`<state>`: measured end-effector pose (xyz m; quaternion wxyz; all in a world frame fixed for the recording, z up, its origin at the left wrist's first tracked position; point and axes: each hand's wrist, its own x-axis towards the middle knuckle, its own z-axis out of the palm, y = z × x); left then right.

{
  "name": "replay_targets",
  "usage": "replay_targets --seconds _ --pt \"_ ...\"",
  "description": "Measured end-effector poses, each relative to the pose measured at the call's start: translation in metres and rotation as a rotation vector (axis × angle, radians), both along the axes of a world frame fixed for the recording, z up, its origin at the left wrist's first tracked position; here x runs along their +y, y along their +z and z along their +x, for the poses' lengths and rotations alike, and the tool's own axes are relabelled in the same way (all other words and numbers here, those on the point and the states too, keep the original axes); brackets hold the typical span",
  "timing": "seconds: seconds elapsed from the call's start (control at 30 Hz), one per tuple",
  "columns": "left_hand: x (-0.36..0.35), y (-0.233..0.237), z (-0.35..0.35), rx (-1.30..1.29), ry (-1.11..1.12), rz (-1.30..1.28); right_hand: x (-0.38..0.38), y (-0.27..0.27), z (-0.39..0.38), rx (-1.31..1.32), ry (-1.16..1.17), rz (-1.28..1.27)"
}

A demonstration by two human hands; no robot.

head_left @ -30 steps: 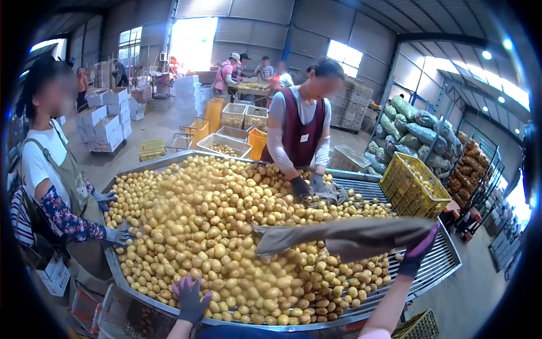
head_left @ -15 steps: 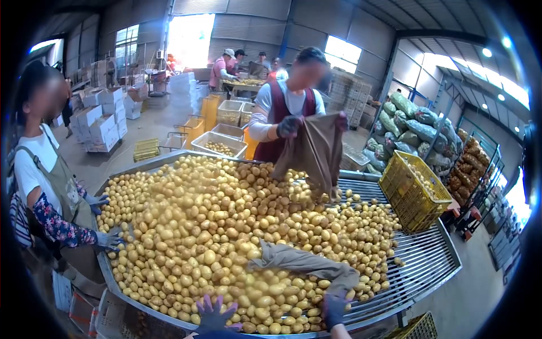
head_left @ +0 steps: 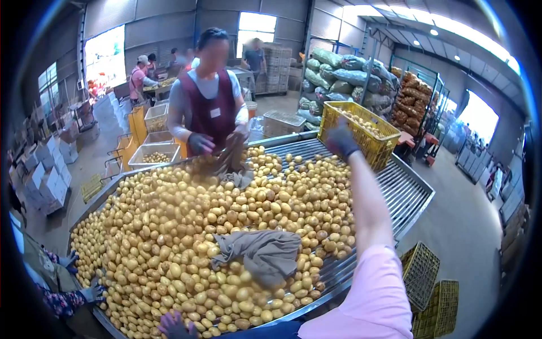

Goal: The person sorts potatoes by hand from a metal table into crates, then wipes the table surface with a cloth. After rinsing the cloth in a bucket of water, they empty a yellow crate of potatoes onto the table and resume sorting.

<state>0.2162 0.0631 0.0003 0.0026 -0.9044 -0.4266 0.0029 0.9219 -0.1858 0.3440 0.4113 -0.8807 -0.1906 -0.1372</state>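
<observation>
Potatoes [head_left: 186,248] cover most of the slatted metal table in front of me. My left hand [head_left: 176,326], in a dark glove with purple fingertips, lies with fingers spread on the potatoes at the near edge. My right hand [head_left: 342,140], in a dark glove, is stretched far out to the right, overlapping the near side of a yellow crate [head_left: 375,146] that holds potatoes. Its fingers are blurred, and I cannot tell whether they grip the crate. A grey-brown cloth [head_left: 262,254] lies crumpled on the potatoes between my arms.
Across the table a person in a maroon apron [head_left: 206,116] handles another brown cloth [head_left: 231,166]. Another person's gloved hands [head_left: 93,292] rest at the left edge. Bare metal slats [head_left: 398,189] show on the right. Yellow crates [head_left: 420,271] stand on the floor at lower right.
My right hand has let go of the near cloth and reached out to the yellow crate. The person opposite has lowered their cloth onto the potatoes. My view has turned right.
</observation>
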Motion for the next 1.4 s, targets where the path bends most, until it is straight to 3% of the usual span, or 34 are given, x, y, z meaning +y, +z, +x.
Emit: replay_targets --seconds 0.13,0.23,0.3,0.4,0.43,0.5,0.53,0.6,0.67,0.73,0.8,0.93,1.1,1.17,1.27,1.4 --pt "0.023 -0.043 -0.036 -0.139 0.131 -0.010 -0.056 0.098 0.001 -0.005 -0.288 0.238" --pt "0.025 -0.059 -0.044 -0.155 0.141 0.002 -0.067 0.080 -0.010 -0.027 -0.098 0.245" --pt "0.024 -0.063 -0.042 -0.175 0.117 0.047 -0.071 0.011 0.000 -0.068 0.015 0.139" --pt "0.015 -0.038 -0.032 -0.222 0.168 0.064 -0.038 -0.167 -0.027 -0.267 0.192 0.134" --pt "0.007 -0.001 -0.021 -0.091 0.162 0.018 -0.019 -0.182 -0.097 0.268 0.282 0.207" --pt "0.004 0.005 -0.014 -0.019 0.200 -0.019 0.010 -0.323 -0.160 -0.362 -0.085 -0.531" --pt "0.007 0.006 -0.013 0.056 0.227 -0.053 0.028 -0.350 -0.202 -0.160 0.038 -0.587" --pt "0.016 0.002 -0.016 -0.034 0.193 -0.047 0.050 -0.331 -0.243 -0.068 0.077 -0.193" --pt "0.013 -0.006 -0.021 -0.213 0.115 -0.062 0.056 -0.335 -0.237 -0.064 0.099 -0.232" --pt "0.008 0.007 -0.019 -0.217 0.126 -0.060 0.051 -0.327 -0.233 -0.015 0.141 -0.277" --pt "0.005 0.011 -0.017 -0.554 0.074 -0.131 0.050 -0.317 -0.236 0.016 0.154 -0.243" --pt "0.008 0.006 -0.016 -0.381 0.100 -0.040 0.055 -0.312 -0.242 -0.047 0.086 -0.155" --pt "0.003 0.016 -0.015 -0.400 0.098 -0.035 0.053 -0.320 -0.242 -0.094 0.074 -0.132" --pt "0.000 0.026 -0.016 -0.555 0.122 -0.192 0.053 -0.317 -0.242 -0.074 0.086 -0.117" --pt "0.006 0.006 -0.016 -0.417 0.136 -0.059 0.051 -0.321 -0.240 -0.015 0.113 -0.093" --pt "0.001 0.018 -0.013 -0.517 0.155 -0.145 0.052 -0.313 -0.242 -0.046 0.116 -0.110"
